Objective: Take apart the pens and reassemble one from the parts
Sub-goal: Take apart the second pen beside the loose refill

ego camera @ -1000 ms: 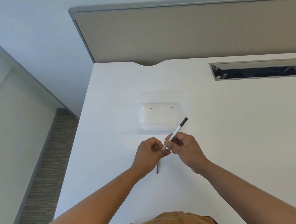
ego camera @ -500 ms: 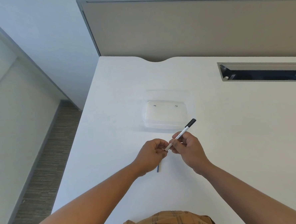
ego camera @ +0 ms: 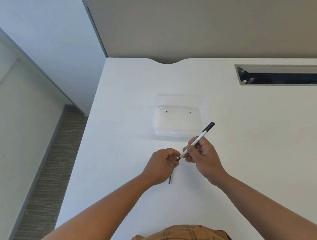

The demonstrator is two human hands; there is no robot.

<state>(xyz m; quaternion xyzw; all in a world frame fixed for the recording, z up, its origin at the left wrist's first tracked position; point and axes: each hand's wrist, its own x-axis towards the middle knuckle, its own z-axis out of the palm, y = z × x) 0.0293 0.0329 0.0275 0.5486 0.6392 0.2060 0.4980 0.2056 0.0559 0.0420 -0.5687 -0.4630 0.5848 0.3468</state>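
Pen (ego camera: pixel 198 140) in right hand (ego camera: pixel 204 157)

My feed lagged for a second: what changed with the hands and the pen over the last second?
Little. The right hand keeps hold of the white pen, and the left hand stays pinched at its lower tip; the hands look slightly further apart. Nothing was picked up or let go. The dark part on the table below the left hand and the clear tray have not moved; only the camera shifted.

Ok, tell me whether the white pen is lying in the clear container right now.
No: the white pen is held above the table in the right hand, nearer than the clear container.
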